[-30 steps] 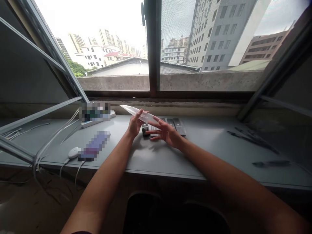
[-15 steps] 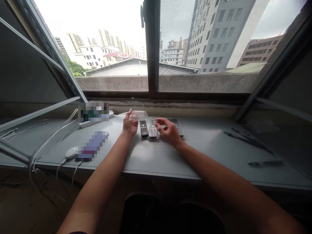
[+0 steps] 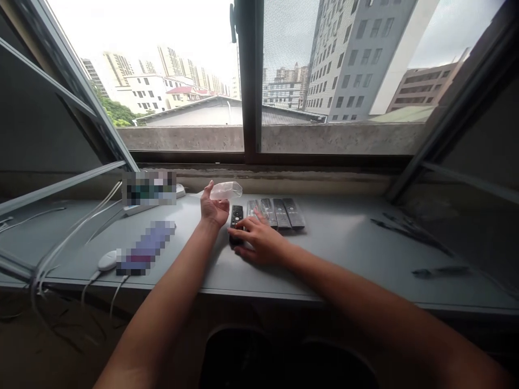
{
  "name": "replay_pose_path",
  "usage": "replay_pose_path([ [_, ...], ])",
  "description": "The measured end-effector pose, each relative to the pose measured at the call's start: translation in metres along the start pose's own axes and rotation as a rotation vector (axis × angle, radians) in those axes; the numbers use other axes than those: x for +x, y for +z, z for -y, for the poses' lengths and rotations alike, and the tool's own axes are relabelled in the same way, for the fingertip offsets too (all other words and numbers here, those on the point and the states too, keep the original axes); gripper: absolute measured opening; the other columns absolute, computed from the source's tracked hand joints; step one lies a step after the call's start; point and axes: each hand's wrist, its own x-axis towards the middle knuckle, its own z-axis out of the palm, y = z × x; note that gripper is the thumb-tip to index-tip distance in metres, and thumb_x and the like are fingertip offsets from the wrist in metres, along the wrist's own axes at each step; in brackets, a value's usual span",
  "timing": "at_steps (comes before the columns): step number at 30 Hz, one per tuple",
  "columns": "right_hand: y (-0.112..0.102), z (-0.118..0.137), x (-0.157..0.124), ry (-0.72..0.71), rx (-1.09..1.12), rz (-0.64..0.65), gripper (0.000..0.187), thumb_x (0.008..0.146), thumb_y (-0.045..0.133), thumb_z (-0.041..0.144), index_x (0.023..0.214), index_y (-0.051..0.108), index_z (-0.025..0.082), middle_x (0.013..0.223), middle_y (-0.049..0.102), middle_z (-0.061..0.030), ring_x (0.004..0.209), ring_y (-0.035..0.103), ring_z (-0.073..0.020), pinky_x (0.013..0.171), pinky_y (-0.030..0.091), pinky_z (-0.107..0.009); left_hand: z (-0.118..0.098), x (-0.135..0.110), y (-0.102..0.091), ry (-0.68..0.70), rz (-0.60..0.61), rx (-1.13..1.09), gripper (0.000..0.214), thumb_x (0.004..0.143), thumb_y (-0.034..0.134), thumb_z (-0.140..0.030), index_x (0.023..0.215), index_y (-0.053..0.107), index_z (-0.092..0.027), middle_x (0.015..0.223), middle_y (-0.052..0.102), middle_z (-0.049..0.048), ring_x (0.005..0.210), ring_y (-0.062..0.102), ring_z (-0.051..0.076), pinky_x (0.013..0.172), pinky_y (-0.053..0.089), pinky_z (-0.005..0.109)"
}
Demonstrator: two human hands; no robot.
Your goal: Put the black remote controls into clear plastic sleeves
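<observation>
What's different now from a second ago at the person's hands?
The right hand has moved from beside the clear sleeve down onto the bare black remote, which looks shifted slightly toward the person. The sleeve, slanted before, now points nearly level in the left hand, which has kept hold of it. The row of wrapped remotes stayed put.

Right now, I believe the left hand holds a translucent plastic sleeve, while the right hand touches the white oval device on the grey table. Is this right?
Not entirely: the head view shows the right hand touching a slim black remote control with buttons on the grey table. The left hand does hold the translucent plastic sleeve.
</observation>
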Motion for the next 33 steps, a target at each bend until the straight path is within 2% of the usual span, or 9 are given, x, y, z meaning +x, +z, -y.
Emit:
replay_pose_path([
  [4,-0.005,0.013,-0.001,-0.078,0.074,0.009,0.033,0.103,0.075,0.036,0.135,0.079,0.026,0.134,0.068,-0.0154,0.126,0.061,-0.0331,0.117,0.051,-0.057,-0.002,-0.004,0.004,0.004,0.016,0.013,0.024,0.091,0.084,-0.029,0.1,0.062,-0.021,0.08,0.069,-0.0012,0.05,0.056,0.005,0.037,0.035,0.014],
  [10,0.001,0.014,0.002,0.01,0.275,-0.076,0.003,0.102,0.075,0.023,0.1,0.077,0.023,0.129,0.068,-0.0132,0.12,0.065,-0.0296,0.105,0.059,-0.048,-0.008,-0.005,0.004,0.062,0.009,0.036,0.034,0.088,0.09,-0.041,0.099,0.064,-0.022,0.078,0.067,-0.0019,0.049,0.053,0.005,0.034,0.031,0.016],
  [17,0.0,0.017,0.001,0.189,0.387,-0.096,0.054,0.088,0.072,0.007,0.141,0.065,0.018,0.139,0.067,-0.0182,0.128,0.068,-0.0318,0.114,0.055,-0.05,-0.009,-0.005,0.006,0.077,0.011,0.016,0.026,0.091,0.087,-0.031,0.099,0.064,-0.022,0.087,0.07,-0.0002,0.06,0.062,0.006,0.04,0.037,0.012],
  [23,-0.014,0.014,0.004,0.376,0.518,-0.249,0.051,0.095,0.062,0.012,0.146,0.067,0.02,0.139,0.073,-0.0147,0.134,0.068,-0.0312,0.121,0.05,-0.055,-0.019,-0.003,0.004,0.06,0.01,-0.079,0.01,0.101,0.071,-0.028,0.101,0.065,-0.02,0.089,0.072,0.0027,0.061,0.062,0.006,0.043,0.041,0.011],
  [25,-0.014,0.008,0.007,0.517,0.661,-0.296,0.047,0.097,0.063,0.016,0.143,0.07,0.021,0.144,0.071,-0.0138,0.127,0.072,-0.0306,0.12,0.053,-0.055,-0.023,-0.003,0.002,0.05,0.047,-0.107,0.01,0.102,0.067,-0.029,0.102,0.065,-0.019,0.089,0.072,0.0037,0.064,0.065,0.007,0.043,0.041,0.01],
  [27,-0.013,0.0,0.01,0.675,0.898,-0.36,0.044,0.099,0.065,0.021,0.143,0.07,0.022,0.147,0.069,-0.0127,0.103,0.08,-0.0256,0.109,0.063,-0.054,-0.026,-0.003,0.001,0.045,0.058,-0.117,0.008,0.102,0.065,-0.027,0.102,0.065,-0.019,0.088,0.071,0.0039,0.066,0.066,0.007,0.043,0.042,0.01],
  [29,-0.013,-0.006,0.013,0.78,1.174,-0.504,0.043,0.098,0.069,0.023,0.141,0.069,0.024,0.149,0.066,-0.0107,0.092,0.081,-0.0202,0.103,0.068,-0.049,-0.026,-0.003,0.0,0.034,0.049,-0.112,0.007,0.099,0.067,-0.025,0.101,0.064,-0.019,0.088,0.071,0.0033,0.064,0.065,0.007,0.043,0.042,0.011],
  [31,-0.017,-0.011,0.016,0.821,1.42,-0.681,0.045,0.094,0.074,0.018,0.138,0.068,0.024,0.146,0.067,-0.009,0.102,0.081,-0.0198,0.104,0.069,-0.043,-0.025,-0.003,-0.001,0.021,0.035,-0.101,0.008,0.096,0.069,-0.023,0.1,0.063,-0.02,0.088,0.071,0.003,0.063,0.064,0.007,0.043,0.042,0.011],
  [33,-0.025,-0.014,0.017,0.821,1.577,-0.743,0.047,0.089,0.077,0.011,0.134,0.068,0.023,0.135,0.073,-0.0089,0.11,0.08,-0.0203,0.105,0.069,-0.039,-0.022,-0.002,-0.001,0.016,0.021,-0.091,0.011,0.093,0.071,-0.022,0.1,0.063,-0.02,0.088,0.072,0.0033,0.063,0.065,0.008,0.043,0.043,0.012],
])
